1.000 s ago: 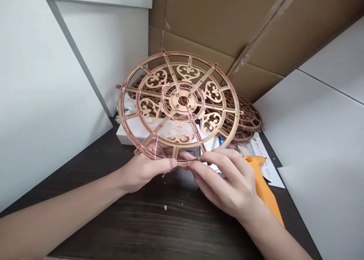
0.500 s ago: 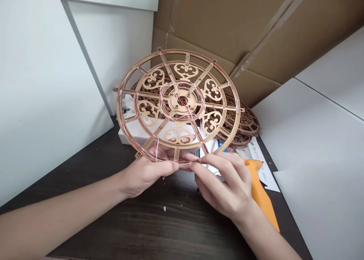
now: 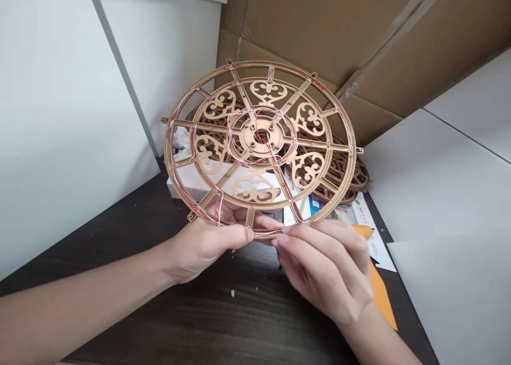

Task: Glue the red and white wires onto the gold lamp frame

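A round gold openwork frame, with spokes and scroll ornaments, is held tilted above the table. My left hand grips its near rim, thumb on top and fingers underneath. Thin red and white wires run in the frame's channels, loop round the hub and follow one spoke to the rim. My right hand is closed at the near rim, thumb and fingertips pinching it where the wires lie. Whether these fingertips hold the wire or only the rim is hard to make out.
Several similar round frames lie stacked behind. A white box stands under the held frame. An orange hot glue gun lies right of my right hand, beside printed papers. White panels and cardboard enclose the dark table.
The frame has tilted up slightly, its far edge higher and its right side farther right. My right hand has slid a little right along the rim; my left hand keeps its grip.
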`<move>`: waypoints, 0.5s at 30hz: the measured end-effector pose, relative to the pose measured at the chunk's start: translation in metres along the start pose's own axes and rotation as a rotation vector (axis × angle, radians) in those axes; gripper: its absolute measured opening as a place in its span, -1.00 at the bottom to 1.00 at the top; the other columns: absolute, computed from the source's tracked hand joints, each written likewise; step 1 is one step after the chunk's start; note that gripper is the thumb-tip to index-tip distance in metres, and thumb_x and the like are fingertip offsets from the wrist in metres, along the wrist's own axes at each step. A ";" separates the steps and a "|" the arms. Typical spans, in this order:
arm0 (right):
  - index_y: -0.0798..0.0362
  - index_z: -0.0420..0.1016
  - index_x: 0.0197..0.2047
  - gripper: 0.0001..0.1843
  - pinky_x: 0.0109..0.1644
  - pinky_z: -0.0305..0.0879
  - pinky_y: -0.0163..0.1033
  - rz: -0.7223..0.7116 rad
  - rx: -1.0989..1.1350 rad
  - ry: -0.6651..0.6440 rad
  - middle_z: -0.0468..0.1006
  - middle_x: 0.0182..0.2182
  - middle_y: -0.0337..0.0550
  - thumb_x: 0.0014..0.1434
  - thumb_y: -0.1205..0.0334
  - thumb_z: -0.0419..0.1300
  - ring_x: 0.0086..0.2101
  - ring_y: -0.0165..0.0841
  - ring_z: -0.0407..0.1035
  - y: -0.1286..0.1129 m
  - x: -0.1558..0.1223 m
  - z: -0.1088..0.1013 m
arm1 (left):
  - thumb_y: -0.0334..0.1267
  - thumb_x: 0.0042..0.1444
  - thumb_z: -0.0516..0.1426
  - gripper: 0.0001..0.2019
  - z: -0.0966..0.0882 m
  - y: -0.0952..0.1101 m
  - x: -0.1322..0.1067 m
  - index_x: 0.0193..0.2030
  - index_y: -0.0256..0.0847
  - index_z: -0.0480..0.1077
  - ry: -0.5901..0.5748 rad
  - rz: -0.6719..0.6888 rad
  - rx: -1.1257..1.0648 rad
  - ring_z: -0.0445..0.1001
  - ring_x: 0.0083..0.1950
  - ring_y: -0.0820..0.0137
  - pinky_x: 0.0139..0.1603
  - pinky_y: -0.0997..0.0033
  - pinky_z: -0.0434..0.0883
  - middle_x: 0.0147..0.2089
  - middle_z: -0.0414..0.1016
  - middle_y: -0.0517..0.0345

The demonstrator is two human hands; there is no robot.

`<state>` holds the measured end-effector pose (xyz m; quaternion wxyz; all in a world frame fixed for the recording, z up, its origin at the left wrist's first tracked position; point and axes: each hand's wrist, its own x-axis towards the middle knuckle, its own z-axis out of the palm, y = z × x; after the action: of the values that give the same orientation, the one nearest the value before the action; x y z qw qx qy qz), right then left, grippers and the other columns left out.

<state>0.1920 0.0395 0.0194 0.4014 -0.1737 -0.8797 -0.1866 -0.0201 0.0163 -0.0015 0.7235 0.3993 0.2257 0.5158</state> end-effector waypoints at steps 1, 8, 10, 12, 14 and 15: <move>0.11 0.60 0.00 -0.70 -0.13 0.50 -0.10 -0.003 -0.008 -0.008 0.68 -0.18 -0.14 0.18 0.42 0.38 -0.16 -0.25 0.48 0.000 0.001 0.000 | -0.27 0.13 0.29 -0.81 0.001 0.002 0.001 -0.11 -0.13 0.64 -0.001 -0.011 -0.013 0.59 0.15 0.06 0.23 0.01 0.51 -0.05 0.70 0.06; 0.03 0.61 -0.16 -0.84 -0.20 0.42 -0.13 -0.019 -0.048 -0.077 0.64 -0.26 -0.14 0.18 0.41 0.38 -0.25 -0.28 0.42 -0.001 0.016 -0.001 | -0.35 0.09 0.25 -0.84 0.006 0.008 0.000 -0.20 -0.17 0.66 0.030 -0.040 -0.048 0.59 0.10 0.09 0.11 0.14 0.57 -0.11 0.70 0.07; 0.03 0.59 -0.17 -0.85 -0.23 0.38 -0.14 -0.001 -0.027 -0.113 0.62 -0.26 -0.12 0.18 0.40 0.37 -0.26 -0.28 0.40 -0.002 0.019 -0.003 | -0.37 0.10 0.25 -0.81 0.008 0.007 0.000 -0.18 -0.13 0.67 0.058 -0.042 -0.049 0.61 0.03 0.19 0.05 0.26 0.57 -0.13 0.70 0.12; 0.04 0.60 -0.12 -0.82 -0.20 0.37 -0.11 0.012 -0.004 -0.140 0.61 -0.22 -0.07 0.19 0.41 0.36 -0.22 -0.24 0.41 -0.003 0.021 -0.004 | -0.38 0.12 0.27 -0.82 0.009 0.006 -0.001 -0.16 -0.13 0.67 0.086 -0.028 -0.045 0.62 -0.01 0.28 0.07 0.36 0.54 -0.14 0.70 0.14; 0.07 0.60 -0.05 -0.76 -0.10 0.39 -0.06 0.013 0.000 -0.165 0.60 -0.15 0.00 0.21 0.44 0.32 -0.15 -0.19 0.41 -0.005 0.022 -0.005 | -0.36 0.13 0.27 -0.83 0.010 0.004 -0.001 -0.15 -0.15 0.67 0.106 -0.007 -0.056 0.61 -0.01 0.30 0.13 0.37 0.50 -0.10 0.69 0.12; 0.09 0.60 -0.01 -0.73 -0.05 0.40 -0.03 0.012 -0.007 -0.183 0.60 -0.12 0.02 0.22 0.45 0.30 -0.12 -0.17 0.41 -0.006 0.022 -0.004 | -0.36 0.14 0.27 -0.83 0.010 0.003 -0.001 -0.14 -0.16 0.66 0.114 -0.003 -0.065 0.61 0.00 0.29 0.14 0.35 0.50 -0.09 0.69 0.10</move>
<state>0.1785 0.0358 0.0381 0.3200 -0.1968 -0.9110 -0.1704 -0.0150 0.0120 0.0063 0.7228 0.3451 0.2503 0.5439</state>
